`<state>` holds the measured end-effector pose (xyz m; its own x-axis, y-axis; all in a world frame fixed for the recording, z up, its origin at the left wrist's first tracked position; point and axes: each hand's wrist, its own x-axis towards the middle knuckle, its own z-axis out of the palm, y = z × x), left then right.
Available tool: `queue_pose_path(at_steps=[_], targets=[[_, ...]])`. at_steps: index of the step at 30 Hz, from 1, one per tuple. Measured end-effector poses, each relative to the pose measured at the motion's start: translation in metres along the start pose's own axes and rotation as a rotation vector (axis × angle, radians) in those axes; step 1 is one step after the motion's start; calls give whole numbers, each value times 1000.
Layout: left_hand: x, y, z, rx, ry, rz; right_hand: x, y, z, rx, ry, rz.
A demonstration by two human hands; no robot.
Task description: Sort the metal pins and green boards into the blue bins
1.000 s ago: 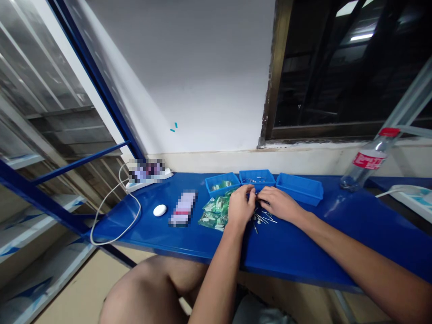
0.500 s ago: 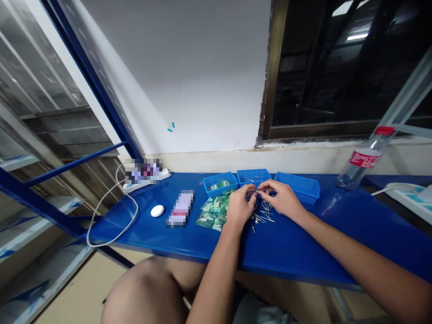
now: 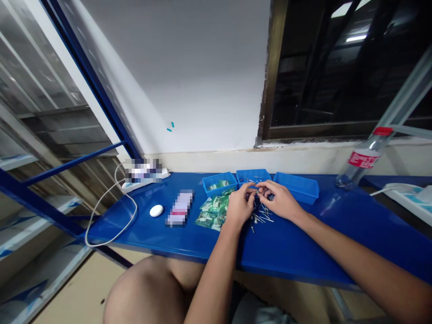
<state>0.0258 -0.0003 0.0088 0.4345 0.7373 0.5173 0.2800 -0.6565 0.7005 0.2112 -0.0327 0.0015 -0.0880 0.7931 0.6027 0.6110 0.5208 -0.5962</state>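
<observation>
My left hand and my right hand meet over the blue table, thumbs and fingers pinched close together at the fingertips. Whatever small piece lies between them is too tiny and too covered to name. Under and beside the fingers spreads a loose pile of thin metal pins with thicker heads, like blind rivets. Green-tinted plastic bags of small pale pieces lie just left of my left hand. Behind the hands stand a left blue bin with bagged pieces, a middle blue bin with some pins, and a right blue bin.
On the table, a white oval object and a blurred-out flat item lie to the left. A white cable loops over the left edge. A red-capped bottle stands at the right, near another white power strip.
The fingertips of both hands have shifted slightly, and my right hand has moved a little left. The pile, bags and bins look the same.
</observation>
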Motion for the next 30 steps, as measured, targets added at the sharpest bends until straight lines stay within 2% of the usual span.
queue_pose_path(at_steps=[3, 8, 12, 18, 21, 25, 28, 30], targets=[[-1, 3, 0, 29, -1, -31, 1, -3, -3, -83, -11, -48], [-2, 6, 0, 31, 8, -76, 2, -1, -3, -54, 35, -21], [-1, 3, 0, 10, 17, -76, 2, -1, -2, -34, -15, -59], [0, -5, 2, -11, 24, -86, 2, -3, 0, 77, 3, 142], [0, -6, 2, -54, 35, -103, 1, -2, 3, 102, -8, 158], [0, -3, 0, -73, 36, -96, 1, -3, 2, 85, -30, 108], [-1, 0, -1, 12, 33, -44, 4, -1, -7, -56, -46, 3], [-2, 1, -2, 115, 40, -17, 7, 4, -18, -189, -7, -53]])
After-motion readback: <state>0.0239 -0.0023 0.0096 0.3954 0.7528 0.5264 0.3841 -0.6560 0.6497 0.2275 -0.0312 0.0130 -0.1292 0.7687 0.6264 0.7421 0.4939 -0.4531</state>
